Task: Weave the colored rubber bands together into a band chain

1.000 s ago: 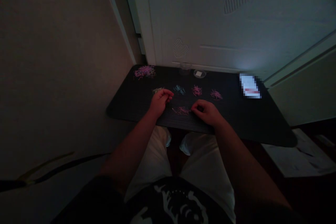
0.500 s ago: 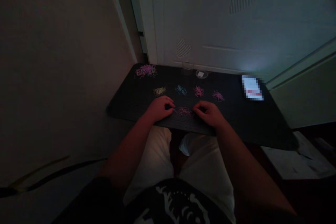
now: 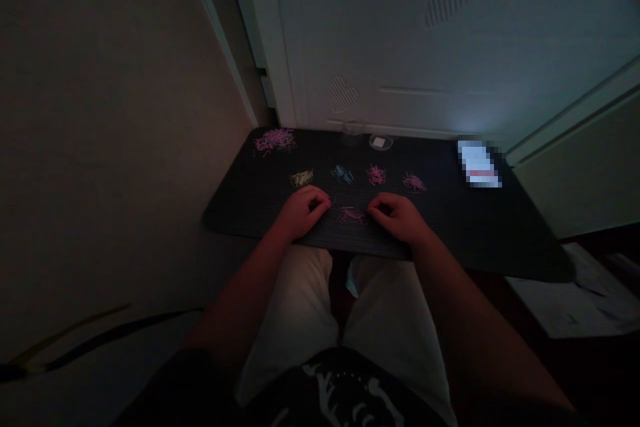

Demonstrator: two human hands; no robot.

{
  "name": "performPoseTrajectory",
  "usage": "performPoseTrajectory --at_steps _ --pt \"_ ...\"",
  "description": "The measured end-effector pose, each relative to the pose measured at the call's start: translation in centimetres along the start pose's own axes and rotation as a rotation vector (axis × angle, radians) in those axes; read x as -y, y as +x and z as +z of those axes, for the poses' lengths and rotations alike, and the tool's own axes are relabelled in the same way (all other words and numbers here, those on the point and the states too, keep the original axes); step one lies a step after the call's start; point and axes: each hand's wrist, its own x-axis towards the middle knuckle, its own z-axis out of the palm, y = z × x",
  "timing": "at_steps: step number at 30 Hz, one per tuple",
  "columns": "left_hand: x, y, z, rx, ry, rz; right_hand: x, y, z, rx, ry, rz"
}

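My left hand [image 3: 303, 211] rests at the near side of the dark table, thumb and forefinger pinched on a thin pink strand [image 3: 333, 202] whose end pokes out. Right of it lies a loose pile of thin pink-purple strands [image 3: 352, 215]. My right hand [image 3: 395, 215] is at that pile's right edge, its fingertips pressed together; whatever they hold is too small to make out. Just beyond my hands are a pale yellow pile [image 3: 302, 178], a blue pile [image 3: 343, 174], a pink pile [image 3: 376, 175] and a purple pile [image 3: 414, 181] of similar strands.
A larger mixed-colour pile [image 3: 275, 141] occupies the table's far left corner. Along the back stand a clear round container [image 3: 353, 132] and a clear lid [image 3: 381, 142] with a white label. A bright, blurred-out device [image 3: 479, 163] lies far right. A white door [image 3: 400, 47] rises behind the table [image 3: 480, 233].
My left hand has drawn slightly back from the near pile, with a strand at its fingertips. My right hand stays almost where it was. The view has shifted slightly.
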Motion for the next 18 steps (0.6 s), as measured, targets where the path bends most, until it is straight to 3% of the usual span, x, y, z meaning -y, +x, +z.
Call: performPoseTrajectory --at_steps 11,18 --pt "0.15 0.08 -0.12 -0.027 -0.097 -0.055 0.05 -0.07 0.08 0.003 -0.014 0.001" --pt "0.51 -0.02 -0.19 -0.076 -0.249 -0.16 0.26 -0.1 0.02 -0.002 -0.026 0.01"
